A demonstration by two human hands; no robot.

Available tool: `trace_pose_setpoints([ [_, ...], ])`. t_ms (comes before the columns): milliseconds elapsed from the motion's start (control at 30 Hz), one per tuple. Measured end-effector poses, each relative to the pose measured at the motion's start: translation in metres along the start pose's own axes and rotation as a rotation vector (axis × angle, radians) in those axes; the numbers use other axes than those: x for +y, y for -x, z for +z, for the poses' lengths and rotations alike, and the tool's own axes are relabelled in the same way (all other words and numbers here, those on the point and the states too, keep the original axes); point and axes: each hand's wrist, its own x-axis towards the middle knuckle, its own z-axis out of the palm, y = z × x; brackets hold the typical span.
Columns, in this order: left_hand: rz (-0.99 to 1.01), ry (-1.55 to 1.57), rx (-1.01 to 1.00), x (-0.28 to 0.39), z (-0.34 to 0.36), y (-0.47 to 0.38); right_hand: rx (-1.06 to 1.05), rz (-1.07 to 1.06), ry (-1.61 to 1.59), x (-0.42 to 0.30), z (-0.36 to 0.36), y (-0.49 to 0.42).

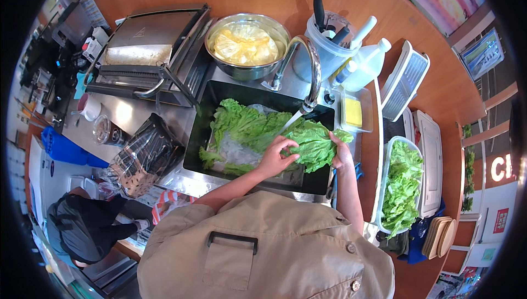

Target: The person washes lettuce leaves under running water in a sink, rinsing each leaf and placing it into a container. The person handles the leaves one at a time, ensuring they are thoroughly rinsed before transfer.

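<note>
My right hand [340,151] grips a green lettuce leaf [311,144] by its right side, above the right part of the sink. At the leaf's left edge is my left hand [276,157], thumb and fingers curled close to it; whether they pinch the leaf is hard to make out. Water streams from the curved chrome faucet [315,72] down and left, just behind the held leaf. Below, more lettuce leaves [239,128] lie in the dark sink [201,93], around a patch of pale, cloudy water or clear plastic.
A plastic tub of lettuce [401,188] stands on the right. Behind the sink are a steel bowl [230,68] holding a yellowish bag, a utensil bucket [306,66] and a jug [366,68]. A panini press [140,48] and wrapped package [144,155] are left; another person [84,227] is lower left.
</note>
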Motion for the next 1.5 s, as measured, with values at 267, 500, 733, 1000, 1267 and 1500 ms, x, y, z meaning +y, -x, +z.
trace_pose_setpoints([
  [267, -0.495, 0.768, 0.352, -0.038, -0.007, -0.006, 0.029, -0.06, -0.069, 0.008, -0.005, -0.006],
  [500, -0.471, 0.252, 0.019, -0.061, -0.039, -0.002, -0.06, -0.145, -0.118, 0.002, -0.017, 0.0],
  [733, -0.307, -0.407, -0.534, -0.03, -0.044, 0.004, -0.189, -0.163, -0.215, -0.002, -0.015, 0.007],
  [1000, -0.26, 0.406, -0.158, 0.02, -0.034, -0.012, -0.327, -0.186, -0.132, 0.003, -0.058, -0.003],
  [1267, -0.256, 0.628, -0.131, 0.038, -0.026, 0.003, -0.276, -0.334, 0.031, 0.023, -0.105, -0.042],
  [1500, -0.035, 0.141, -0.195, 0.059, -0.019, 0.003, -0.288, -0.207, -0.135, 0.018, -0.092, -0.034],
])
